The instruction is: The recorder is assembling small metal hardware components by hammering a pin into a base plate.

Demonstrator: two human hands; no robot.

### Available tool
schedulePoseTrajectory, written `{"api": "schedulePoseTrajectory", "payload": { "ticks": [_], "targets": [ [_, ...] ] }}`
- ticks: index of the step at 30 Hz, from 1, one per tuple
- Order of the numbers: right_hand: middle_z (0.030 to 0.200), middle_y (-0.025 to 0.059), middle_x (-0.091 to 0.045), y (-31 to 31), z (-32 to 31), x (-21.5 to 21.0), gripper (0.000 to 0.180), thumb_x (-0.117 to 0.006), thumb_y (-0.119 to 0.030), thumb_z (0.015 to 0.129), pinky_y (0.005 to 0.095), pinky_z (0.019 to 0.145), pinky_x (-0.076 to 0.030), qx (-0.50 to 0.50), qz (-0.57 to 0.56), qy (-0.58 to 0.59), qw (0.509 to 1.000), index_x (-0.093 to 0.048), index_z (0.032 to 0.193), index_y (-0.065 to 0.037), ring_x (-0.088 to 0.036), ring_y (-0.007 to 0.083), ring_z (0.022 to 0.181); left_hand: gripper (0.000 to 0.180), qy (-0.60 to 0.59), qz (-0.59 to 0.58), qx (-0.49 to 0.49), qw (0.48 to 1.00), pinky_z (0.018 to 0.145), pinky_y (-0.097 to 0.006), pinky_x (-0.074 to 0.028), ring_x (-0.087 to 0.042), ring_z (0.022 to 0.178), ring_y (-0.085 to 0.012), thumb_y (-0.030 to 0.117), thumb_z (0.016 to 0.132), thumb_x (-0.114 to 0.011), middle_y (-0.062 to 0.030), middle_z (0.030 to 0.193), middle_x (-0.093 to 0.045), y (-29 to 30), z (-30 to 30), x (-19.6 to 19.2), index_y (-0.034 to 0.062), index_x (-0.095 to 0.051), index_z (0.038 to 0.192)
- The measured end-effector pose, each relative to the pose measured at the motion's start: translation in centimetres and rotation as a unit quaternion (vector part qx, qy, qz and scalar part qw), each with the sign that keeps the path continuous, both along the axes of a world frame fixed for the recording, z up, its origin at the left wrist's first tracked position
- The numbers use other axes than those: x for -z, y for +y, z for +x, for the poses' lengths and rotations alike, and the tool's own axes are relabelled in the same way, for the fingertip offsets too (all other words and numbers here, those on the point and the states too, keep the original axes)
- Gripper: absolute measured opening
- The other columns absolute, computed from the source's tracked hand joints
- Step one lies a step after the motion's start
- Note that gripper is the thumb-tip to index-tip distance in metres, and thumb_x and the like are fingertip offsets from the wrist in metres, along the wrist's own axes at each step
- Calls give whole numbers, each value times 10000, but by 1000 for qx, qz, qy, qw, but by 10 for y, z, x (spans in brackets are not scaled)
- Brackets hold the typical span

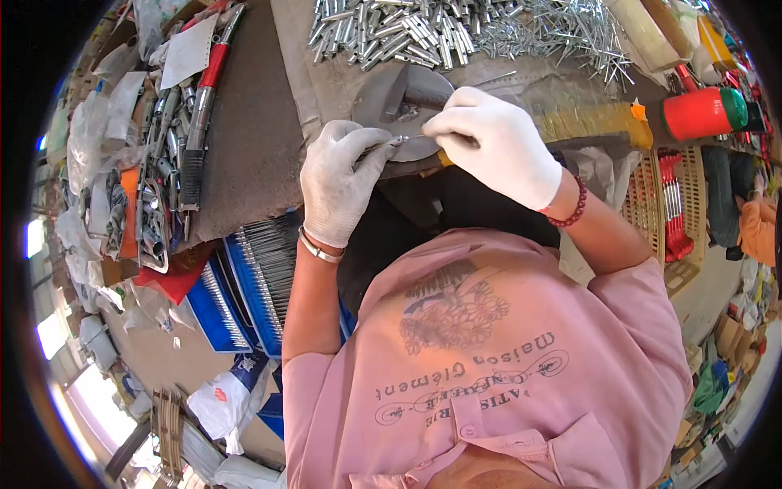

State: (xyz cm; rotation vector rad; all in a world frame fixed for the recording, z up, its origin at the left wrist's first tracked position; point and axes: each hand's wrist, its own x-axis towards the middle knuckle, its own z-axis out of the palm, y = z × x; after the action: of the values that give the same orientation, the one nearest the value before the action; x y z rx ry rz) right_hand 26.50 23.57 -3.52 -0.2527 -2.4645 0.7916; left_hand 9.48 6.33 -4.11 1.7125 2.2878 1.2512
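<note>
In a white glove, my left hand (336,181) pinches a small silvery metal piece (397,141) between thumb and fingertips. My right hand (498,147), gloved too, comes in from the other side with its fingertips closed on a thin metal pin (419,136). The pin's tip points toward the piece in my left hand; whether they touch is too small to tell. Both hands are over the near edge of a grey round metal block (379,96). On this block lies a dark bar-shaped tool (419,88), partly behind my right hand.
Beyond the block are heaps of short metal tubes (391,33) and thin pins (562,37). Tools, including a red-handled one (213,67), crowd the left. A red container (696,112) lies right. Blue trays (261,269) of metal rods stand below left. Another person's hand (757,189) shows far right.
</note>
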Motion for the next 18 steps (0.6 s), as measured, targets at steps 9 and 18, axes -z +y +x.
{"api": "schedulePoseTrajectory", "payload": {
  "ticks": [9, 18],
  "targets": [
    [881, 36, -663, 2, 2, 4, 27, -729, -136, 853, 383, 725, -569, 70, 141, -138, 978, -706, 839, -142, -686, 274, 831, 116, -26, 1, -5, 1000, 720, -375, -537, -669, 819, -278, 70, 811, -828, -90, 879, -664, -2, 1, 2, 90, -789, 919],
    [854, 28, -623, 3, -9, 6, 32, -727, -121, 829, 374, 790, -545, 20, 161, -140, 977, -703, 822, -140, -654, 249, 869, 157, 4, 1, -6, 1000, 743, -373, -541, -679, 842, -289, 45, 794, -825, -101, 909, -672, -5, -3, 6, 82, -790, 943]
  ]
}}
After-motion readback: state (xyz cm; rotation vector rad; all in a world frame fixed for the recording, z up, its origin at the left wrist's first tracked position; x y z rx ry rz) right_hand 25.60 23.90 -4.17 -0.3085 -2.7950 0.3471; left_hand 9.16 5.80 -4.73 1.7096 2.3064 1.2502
